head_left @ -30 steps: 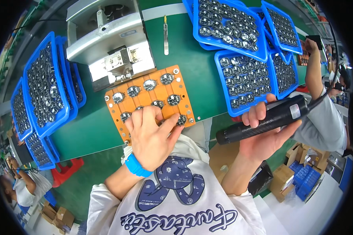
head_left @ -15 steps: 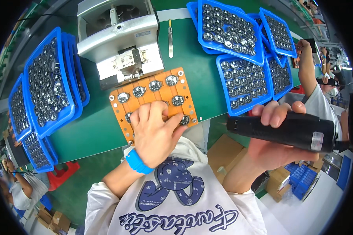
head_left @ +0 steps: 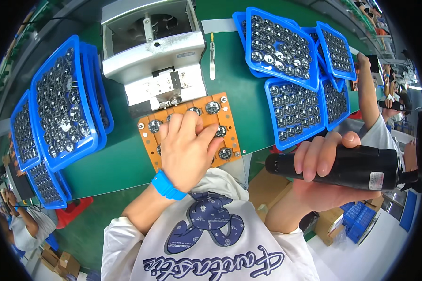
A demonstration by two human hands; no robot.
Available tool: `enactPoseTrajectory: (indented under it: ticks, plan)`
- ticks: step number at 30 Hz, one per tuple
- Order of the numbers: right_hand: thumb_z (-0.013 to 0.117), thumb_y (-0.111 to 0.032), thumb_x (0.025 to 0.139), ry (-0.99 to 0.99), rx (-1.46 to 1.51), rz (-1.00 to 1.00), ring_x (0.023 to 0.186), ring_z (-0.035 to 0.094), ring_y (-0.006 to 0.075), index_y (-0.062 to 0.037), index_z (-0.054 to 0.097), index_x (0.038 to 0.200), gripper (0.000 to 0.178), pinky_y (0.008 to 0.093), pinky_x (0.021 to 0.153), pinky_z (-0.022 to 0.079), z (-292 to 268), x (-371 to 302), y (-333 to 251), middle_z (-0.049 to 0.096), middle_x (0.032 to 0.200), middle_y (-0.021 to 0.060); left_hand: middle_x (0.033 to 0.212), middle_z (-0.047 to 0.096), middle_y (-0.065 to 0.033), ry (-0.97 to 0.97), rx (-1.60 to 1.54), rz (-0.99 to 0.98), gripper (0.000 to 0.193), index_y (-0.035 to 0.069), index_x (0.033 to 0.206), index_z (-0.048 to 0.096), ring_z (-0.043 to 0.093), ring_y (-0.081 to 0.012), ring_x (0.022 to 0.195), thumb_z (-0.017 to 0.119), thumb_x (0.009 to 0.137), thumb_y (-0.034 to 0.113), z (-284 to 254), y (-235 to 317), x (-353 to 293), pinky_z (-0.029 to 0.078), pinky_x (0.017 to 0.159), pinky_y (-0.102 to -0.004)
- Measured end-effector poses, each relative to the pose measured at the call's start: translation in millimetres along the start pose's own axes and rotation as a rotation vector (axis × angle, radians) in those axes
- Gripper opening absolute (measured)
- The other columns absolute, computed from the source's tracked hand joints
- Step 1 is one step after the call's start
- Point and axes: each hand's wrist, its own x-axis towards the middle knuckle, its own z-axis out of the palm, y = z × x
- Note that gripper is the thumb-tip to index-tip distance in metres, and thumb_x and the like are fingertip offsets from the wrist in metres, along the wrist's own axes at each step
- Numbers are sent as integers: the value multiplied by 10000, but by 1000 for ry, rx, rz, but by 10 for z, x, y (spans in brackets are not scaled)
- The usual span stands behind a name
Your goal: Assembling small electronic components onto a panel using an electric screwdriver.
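Note:
My left hand (head_left: 186, 147), with a blue wristband (head_left: 168, 185), lies over an orange fixture plate (head_left: 150, 140). Its fingers are bent but apart, the fingertips at the far rows and the thumb beside a round dark circuit board (head_left: 220, 131). More such round boards sit in the plate, another round board (head_left: 213, 107) showing at its far right; the hand hides some. Away from the plate, on the right, my right hand (head_left: 321, 159) is wrapped round a thick black cylindrical tool (head_left: 356, 164), seemingly an electric screwdriver, held sideways. No bit can be made out.
Beyond the plate stands a grey metal machine (head_left: 154, 51). Tweezers (head_left: 212, 56) lie right of it on the green table (head_left: 239, 93). Blue trays of round boards stand left (head_left: 96, 136) and right (head_left: 272, 140). A co-worker's arm (head_left: 370, 93) shows at right.
My left hand has moved farther across the plate, its fingers now covering part of the far row. The view has shifted slightly; my right hand still grips the black tool.

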Motion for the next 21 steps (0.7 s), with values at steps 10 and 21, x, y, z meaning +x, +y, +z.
enactPoseTrajectory:
  ticks: [10, 21]
  plan:
    - [561, -823, 772, 4, 31, -40, 507, 522, 166, -44, 507, 1275, 928, 300, 463, 406, 71, 39, 48, 552, 733, 51, 837, 449, -7, 66, -27, 14, 297, 125, 912, 765, 453, -212, 835, 863, 639, 191, 65, -40, -33, 291, 726, -377]
    - [654, -742, 782, -76, -54, -97, 587, 533, 126, -10, 442, 1369, 962, 277, 507, 432, 86, 57, 12, 557, 808, 35, 822, 446, 3, 42, -61, 0, 307, 118, 911, 756, 446, -209, 823, 865, 628, 165, 49, -56, 1, 281, 727, -375]
